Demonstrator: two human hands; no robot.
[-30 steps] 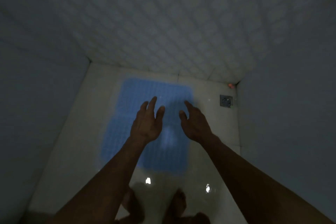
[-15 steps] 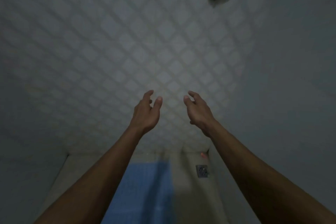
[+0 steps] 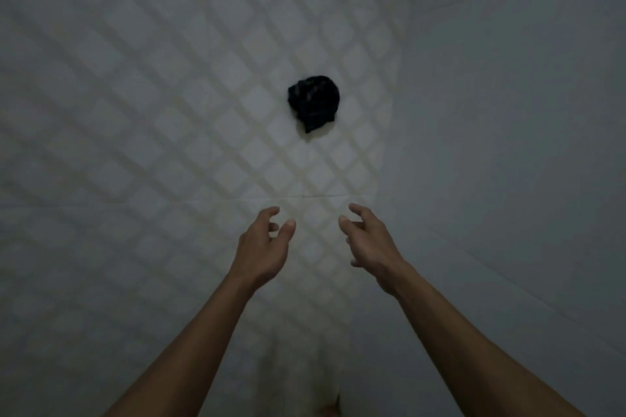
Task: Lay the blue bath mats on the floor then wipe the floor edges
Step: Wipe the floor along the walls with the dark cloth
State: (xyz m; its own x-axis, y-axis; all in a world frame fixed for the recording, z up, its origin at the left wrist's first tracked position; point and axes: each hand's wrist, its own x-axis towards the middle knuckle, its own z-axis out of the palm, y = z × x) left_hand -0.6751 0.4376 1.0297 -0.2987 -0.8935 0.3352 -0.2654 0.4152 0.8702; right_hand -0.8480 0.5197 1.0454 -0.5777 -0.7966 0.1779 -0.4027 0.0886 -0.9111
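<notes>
1. A dark crumpled bundle (image 3: 313,107), black and cloth-like, sits against the wall (image 3: 152,95) of diamond-pattern tiles, above and ahead of both hands and well apart from them; what holds it there cannot be told
2. Nothing lies between the hands and the bundle except bare tiled wall; a thin horizontal tile joint crosses the wall just above the fingertips
3. The left hand (image 3: 262,247) is raised with its back to the camera, fingers loosely curled and thumb apart, holding nothing
4. The right hand (image 3: 371,244) is raised beside it at about the same height, fingers spread and slightly bent, thumb apart, also holding nothing
5. The two hands are near each other with a gap of wall showing between them; neither touches the wall as far as can be seen
6. A plain side wall (image 3: 508,145) meets the patterned wall at a corner on the right, close to the right forearm; the left side is open patterned wall
7. The blue bath mats and the floor are out of the head view, so where the mats lie cannot be told
8. The light is dim and detail is soft
</notes>
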